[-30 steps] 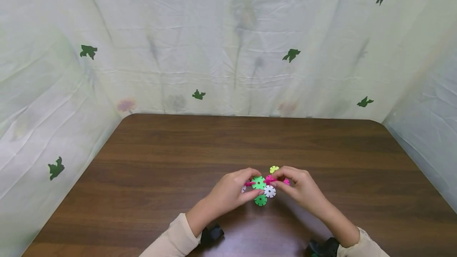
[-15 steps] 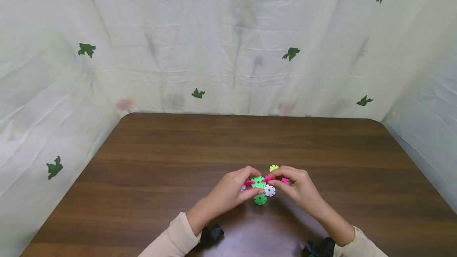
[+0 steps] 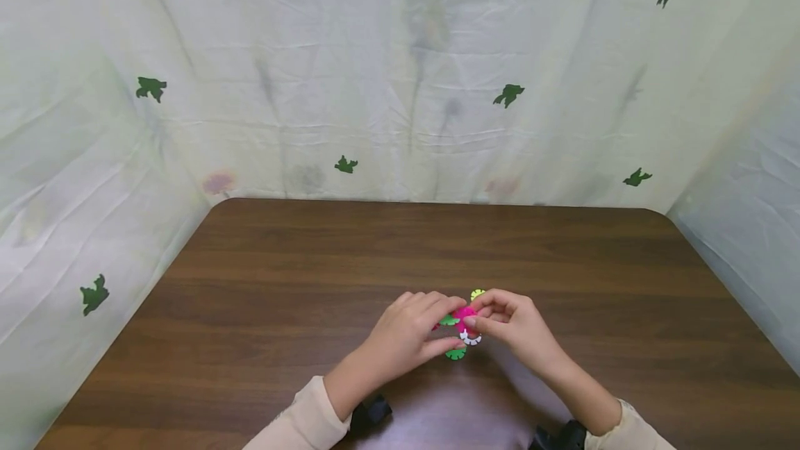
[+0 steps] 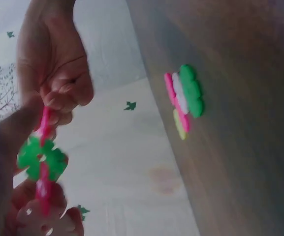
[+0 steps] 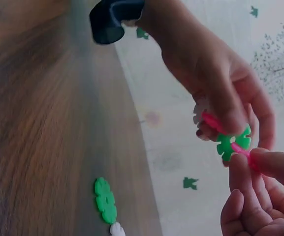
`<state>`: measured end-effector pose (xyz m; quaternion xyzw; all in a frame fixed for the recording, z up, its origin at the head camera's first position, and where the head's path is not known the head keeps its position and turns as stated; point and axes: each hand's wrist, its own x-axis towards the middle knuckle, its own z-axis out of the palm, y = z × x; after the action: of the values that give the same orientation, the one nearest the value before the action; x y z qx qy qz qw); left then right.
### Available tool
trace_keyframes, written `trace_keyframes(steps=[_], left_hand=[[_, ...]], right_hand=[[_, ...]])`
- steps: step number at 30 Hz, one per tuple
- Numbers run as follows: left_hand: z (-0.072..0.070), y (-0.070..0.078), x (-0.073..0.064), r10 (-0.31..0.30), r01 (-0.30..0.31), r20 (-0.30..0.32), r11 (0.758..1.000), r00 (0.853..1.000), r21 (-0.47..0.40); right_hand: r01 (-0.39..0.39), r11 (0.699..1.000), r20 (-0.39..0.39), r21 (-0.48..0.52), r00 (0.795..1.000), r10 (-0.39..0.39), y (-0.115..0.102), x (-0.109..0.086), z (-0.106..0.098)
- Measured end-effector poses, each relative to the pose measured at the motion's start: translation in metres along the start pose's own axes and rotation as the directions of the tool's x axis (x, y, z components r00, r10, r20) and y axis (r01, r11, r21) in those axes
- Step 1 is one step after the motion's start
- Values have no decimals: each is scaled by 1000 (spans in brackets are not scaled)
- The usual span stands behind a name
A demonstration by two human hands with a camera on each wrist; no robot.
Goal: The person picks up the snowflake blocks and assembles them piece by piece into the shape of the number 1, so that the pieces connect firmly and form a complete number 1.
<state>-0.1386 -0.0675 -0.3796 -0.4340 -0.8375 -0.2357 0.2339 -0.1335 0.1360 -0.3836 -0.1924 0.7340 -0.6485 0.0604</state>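
My left hand [image 3: 409, 332] holds a short chain of notched interlocking discs above the table. In the left wrist view the chain has a green disc [image 4: 28, 158] between two edge-on pink ones, with a whitish disc [image 4: 33, 223] at its end. My right hand [image 3: 521, 332] pinches the outer pink disc [image 4: 45, 125], whose edge meets the green disc's rim. The left thumb and fingers lie around the green disc, partly covering it. In the head view the held pink disc [image 3: 463, 317] sits between both hands' fingertips, overlapping the loose discs below.
Several loose discs lie on the brown wooden table [image 3: 312, 262] beneath the hands: green [image 4: 191, 91], white [image 4: 180, 93], pink [image 4: 169, 87] and yellow [image 4: 179, 125]. A pale curtain [image 3: 375, 75] with leaf prints hangs behind the table and along both sides.
The green disc has tipped from facing the head camera to a slant, and the held pink disc has turned to show its face. The left fingers have shifted right, nearer the right fingertips.
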Motion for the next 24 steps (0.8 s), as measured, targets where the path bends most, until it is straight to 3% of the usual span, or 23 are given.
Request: trace_keyframes(steps=[2,4,8,10,16,24], left_hand=[[1,0,-1,2,-1,-46,1000,999,22],[2,-1,-1,-9,11,-79,1000,997,25],[0,-4,0,-49,48,-101,999,994,-13],[-1,-5,0,-64,62,-101,998,993,-25],[-4,-9,-1,-93,93,-99,996,991,-11],[-5,-10,-2,-105,105,-61,994,993,11]], right_hand=[[-7,1000,23,3,1000,7,-1,0,0],[40,999,45,-23,998,-39,-3,0,-3],[162,976,21,-147,987,-161,-3,2,-20],[175,952,-15,-250,983,-185,0,3,-31],[73,869,-38,-490,994,-105,31,4,-53],[89,799,45,-595,996,-78,67,8,-54]])
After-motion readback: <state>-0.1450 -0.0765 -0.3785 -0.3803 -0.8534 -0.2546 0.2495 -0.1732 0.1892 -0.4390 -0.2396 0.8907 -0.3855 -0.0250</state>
